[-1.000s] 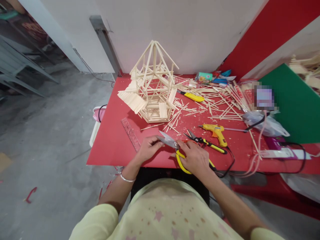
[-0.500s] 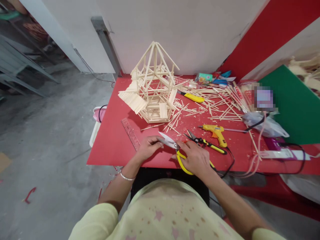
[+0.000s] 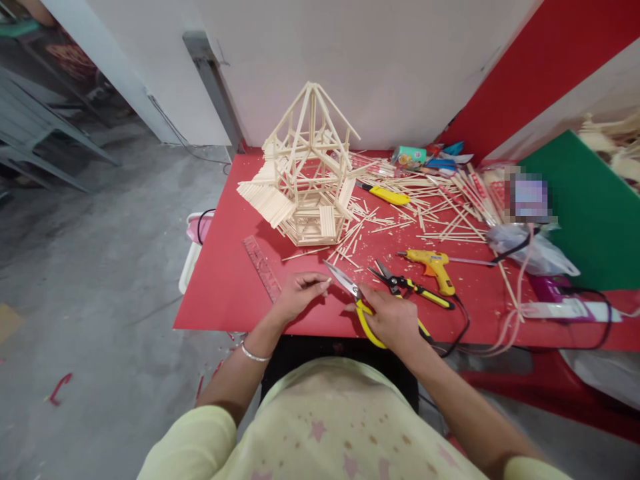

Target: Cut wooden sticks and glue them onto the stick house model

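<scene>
My right hand [image 3: 391,313] is wrapped round the yellow handles of a pair of scissors [image 3: 364,319], whose blades point up and to the left. The blades look closed or nearly so. My left hand [image 3: 301,293] is pinched, with a short pale bit of wooden stick [image 3: 327,283] at its fingertips, a little left of the blades. Behind my hands stands a model pavilion [image 3: 313,180] of thin wooden sticks, with an open frame roof on top and slatted panels lower down. A clear ruler [image 3: 262,269] lies beside my left hand.
On the red table [image 3: 210,293] lie yellow-and-black pruning shears [image 3: 413,287], a yellow glue gun [image 3: 434,265] with its cable, and a yellow utility knife [image 3: 389,195]. Loose sticks [image 3: 450,217] are scattered behind them. A green board [image 3: 585,213] leans at the right.
The scissors blades have swung slightly away from my left fingers and come closer together. The stick bit now shows at my left fingertips. Both hands have barely moved.
</scene>
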Demonstrator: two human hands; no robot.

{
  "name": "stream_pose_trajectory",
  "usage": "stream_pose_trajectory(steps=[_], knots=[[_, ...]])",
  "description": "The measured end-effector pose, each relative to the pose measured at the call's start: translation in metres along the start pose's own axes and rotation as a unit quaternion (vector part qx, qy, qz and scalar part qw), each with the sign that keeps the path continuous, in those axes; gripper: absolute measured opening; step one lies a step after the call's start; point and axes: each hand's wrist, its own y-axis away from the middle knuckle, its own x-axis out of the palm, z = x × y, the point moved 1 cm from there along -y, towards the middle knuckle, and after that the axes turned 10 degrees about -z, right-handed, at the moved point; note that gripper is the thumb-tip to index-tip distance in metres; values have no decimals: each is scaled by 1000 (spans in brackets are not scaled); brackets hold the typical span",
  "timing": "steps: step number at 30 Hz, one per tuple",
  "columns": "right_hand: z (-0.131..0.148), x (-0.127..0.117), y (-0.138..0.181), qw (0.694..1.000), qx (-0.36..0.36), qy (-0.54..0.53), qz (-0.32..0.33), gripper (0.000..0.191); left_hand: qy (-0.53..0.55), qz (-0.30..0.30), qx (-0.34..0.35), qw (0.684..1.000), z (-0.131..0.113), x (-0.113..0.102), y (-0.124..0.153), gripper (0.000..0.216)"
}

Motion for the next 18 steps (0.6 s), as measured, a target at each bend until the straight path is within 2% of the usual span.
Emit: stream_pose_trajectory(steps=[7,10,14,18], knots=[[2,11,5,996,77,45,25,51,40,-54,-18,998,-3,-4,0,33],[5,9,4,998,41,35,22,49,57,-69,-16,996,-8,-6,0,32],[17,-5,-6,999,-12,-39,-32,37,70,-71,5,995,-22,-3,-9,33],[38,-24,-30,970,19,-211,-119,24,93,-127,41,987,-40,3,-29,31]])
